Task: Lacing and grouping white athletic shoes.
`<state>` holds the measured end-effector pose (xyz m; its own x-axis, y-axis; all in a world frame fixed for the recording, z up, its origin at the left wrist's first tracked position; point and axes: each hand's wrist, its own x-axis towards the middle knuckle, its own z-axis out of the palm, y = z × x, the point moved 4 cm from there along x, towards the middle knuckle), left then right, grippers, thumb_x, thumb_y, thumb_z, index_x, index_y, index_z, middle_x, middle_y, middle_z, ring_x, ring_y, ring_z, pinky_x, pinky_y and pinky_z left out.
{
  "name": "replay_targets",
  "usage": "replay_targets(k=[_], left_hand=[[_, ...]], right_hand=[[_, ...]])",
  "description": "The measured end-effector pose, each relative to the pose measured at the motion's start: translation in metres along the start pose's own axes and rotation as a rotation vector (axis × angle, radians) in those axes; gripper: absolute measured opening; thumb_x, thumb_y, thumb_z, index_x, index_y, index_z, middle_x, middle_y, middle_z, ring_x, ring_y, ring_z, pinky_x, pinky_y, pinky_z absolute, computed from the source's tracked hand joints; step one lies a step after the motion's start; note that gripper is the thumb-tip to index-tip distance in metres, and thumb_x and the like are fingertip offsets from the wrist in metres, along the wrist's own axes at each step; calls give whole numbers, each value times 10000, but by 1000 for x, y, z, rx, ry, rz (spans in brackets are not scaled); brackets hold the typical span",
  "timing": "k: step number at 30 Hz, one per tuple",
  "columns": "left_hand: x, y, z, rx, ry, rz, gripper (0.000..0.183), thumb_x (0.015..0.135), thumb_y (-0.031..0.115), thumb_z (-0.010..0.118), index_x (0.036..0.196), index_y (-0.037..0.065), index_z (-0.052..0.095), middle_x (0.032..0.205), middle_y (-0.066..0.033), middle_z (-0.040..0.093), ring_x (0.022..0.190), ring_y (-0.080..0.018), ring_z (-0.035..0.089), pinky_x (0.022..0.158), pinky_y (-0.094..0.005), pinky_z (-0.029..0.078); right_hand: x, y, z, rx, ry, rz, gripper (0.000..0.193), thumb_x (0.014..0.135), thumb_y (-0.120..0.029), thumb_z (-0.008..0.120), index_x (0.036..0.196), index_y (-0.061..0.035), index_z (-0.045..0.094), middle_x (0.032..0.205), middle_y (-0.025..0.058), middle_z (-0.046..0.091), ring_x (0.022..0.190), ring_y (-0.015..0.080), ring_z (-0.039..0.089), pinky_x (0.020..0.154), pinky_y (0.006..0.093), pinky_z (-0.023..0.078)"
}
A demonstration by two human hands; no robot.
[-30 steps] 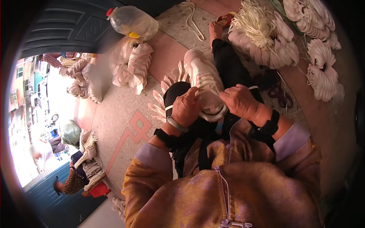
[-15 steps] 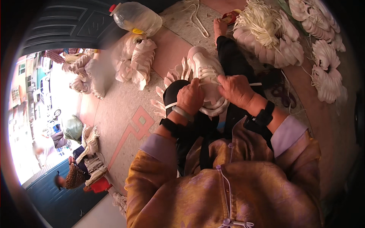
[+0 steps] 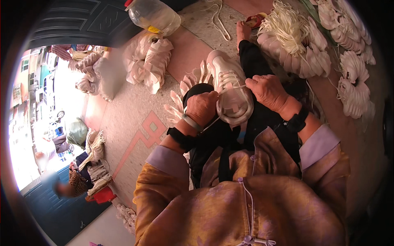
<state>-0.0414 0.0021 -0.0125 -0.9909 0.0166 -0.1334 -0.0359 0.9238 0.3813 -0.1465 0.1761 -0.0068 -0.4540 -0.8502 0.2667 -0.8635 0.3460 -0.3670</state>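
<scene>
A pale sneaker [image 3: 232, 102] rests on my lap between my knees, its toe pointing away from me. Across its upper runs a white shoelace [image 3: 230, 87], threaded through several rows of eyelets. My left hand [image 3: 202, 107] is closed on one part of the lace at the shoe's left edge, and a loose length trails below that hand. On the other side, my right hand [image 3: 267, 91] pinches the lace between thumb and fingers, a little apart from the shoe. The stretch of lace between both hands is drawn straight above the tongue.
Pale shoe uppers [image 3: 148, 61] lie in stacked bundles on the floor. A heap of white laces [image 3: 287, 28] sits on more uppers at the far right. A large clear plastic jug [image 3: 154, 16] stands at the far left. Beyond, a person [image 3: 78, 180] sits by a blue door.
My hands have moved apart, the right one outward to the right, and the lace now shows taut between them. The view has shifted slightly.
</scene>
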Motion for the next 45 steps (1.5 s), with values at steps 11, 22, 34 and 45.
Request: replay_targets(k=[11, 22, 34, 45], left_hand=[[-22, -15, -11, 203, 30, 30, 68, 778, 118, 492, 821, 101, 542, 662, -108, 565, 617, -321, 580, 508, -415, 448], [-120, -130, -58, 203, -45, -220, 105, 788, 55, 469, 840, 88, 554, 659, -147, 575, 637, -348, 589, 573, -437, 467], [-215, -248, -165, -35, 405, -723, 193, 890, 179, 488, 790, 49, 590, 516, -41, 525, 418, -113, 496, 411, -279, 396], [-53, -37, -31, -963, -346, -688, 197, 870, 201, 524, 790, 36, 596, 553, -32, 553, 396, -67, 445, 367, -193, 324]], right_hand=[[-14, 10, -1, -46, -14, 31, 88, 736, -27, 505, 781, -101, 516, 642, 76, 527, 621, 271, 588, 534, 375, 470], [-152, 126, -38, 61, -8, 404, 133, 838, -80, 545, 953, -24, 583, 821, 176, 607, 761, 354, 591, 636, 384, 476], [-254, 245, -159, -282, 81, 764, 249, 907, -169, 488, 1082, -9, 564, 935, 144, 646, 875, 276, 623, 742, 332, 477], [-60, 4, -14, 1364, -266, 937, 173, 862, -173, 530, 787, -20, 561, 643, 41, 554, 493, 87, 502, 468, 208, 429]])
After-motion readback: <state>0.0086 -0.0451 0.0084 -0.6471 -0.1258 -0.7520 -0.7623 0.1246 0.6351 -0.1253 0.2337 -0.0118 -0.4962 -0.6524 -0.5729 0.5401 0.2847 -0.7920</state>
